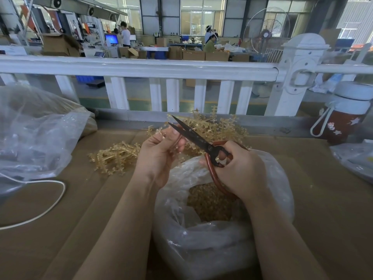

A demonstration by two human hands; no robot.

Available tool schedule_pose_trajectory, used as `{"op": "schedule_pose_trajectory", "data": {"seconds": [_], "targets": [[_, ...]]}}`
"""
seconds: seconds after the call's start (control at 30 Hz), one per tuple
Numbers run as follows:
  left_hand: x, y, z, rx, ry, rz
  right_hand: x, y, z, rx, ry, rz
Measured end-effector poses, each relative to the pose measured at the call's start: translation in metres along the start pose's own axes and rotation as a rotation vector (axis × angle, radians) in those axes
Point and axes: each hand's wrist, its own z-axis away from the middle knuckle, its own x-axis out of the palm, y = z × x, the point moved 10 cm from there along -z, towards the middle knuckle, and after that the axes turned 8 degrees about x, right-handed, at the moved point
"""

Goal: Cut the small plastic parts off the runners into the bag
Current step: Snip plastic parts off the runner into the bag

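The left hand (159,152) pinches a runner (177,147) in curled fingers above the open bag (212,229) at near centre. The right hand (238,168) grips the scissors (193,136), blades slightly parted beside the left thumb. For a clean cut, the operator should seat each part deep between the blades, directly over the bag mouth, keeping the thumb clear. Uncut runners (115,156) lie far left

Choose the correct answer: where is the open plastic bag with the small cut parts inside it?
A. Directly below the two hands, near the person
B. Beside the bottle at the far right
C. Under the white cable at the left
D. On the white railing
A: the open plastic bag with small cut parts lies just under the left hand and the right hand, which holds the scissors.
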Motion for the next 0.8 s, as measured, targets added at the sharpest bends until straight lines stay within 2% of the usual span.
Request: {"op": "schedule_pose_trajectory", "data": {"seconds": [0.2, 0.3, 0.57, 0.8], "targets": [[-0.004, 0.005, 0.001, 0.043, 0.032, -0.116, -0.007, -0.006, 0.003, -0.013, 0.041, -0.01], [-0.003, 0.003, 0.001, 0.037, 0.035, -0.151, -0.003, -0.002, 0.001, 0.009, 0.007, 0.014], [0.007, -0.002, 0.003, 0.006, -0.058, -0.108, 0.004, 0.002, -0.001, 0.007, -0.065, 0.009], [0.007, -0.001, 0.002, 0.023, -0.03, -0.071, 0.008, 0.003, -0.002, 0.019, -0.096, 0.015]]}}
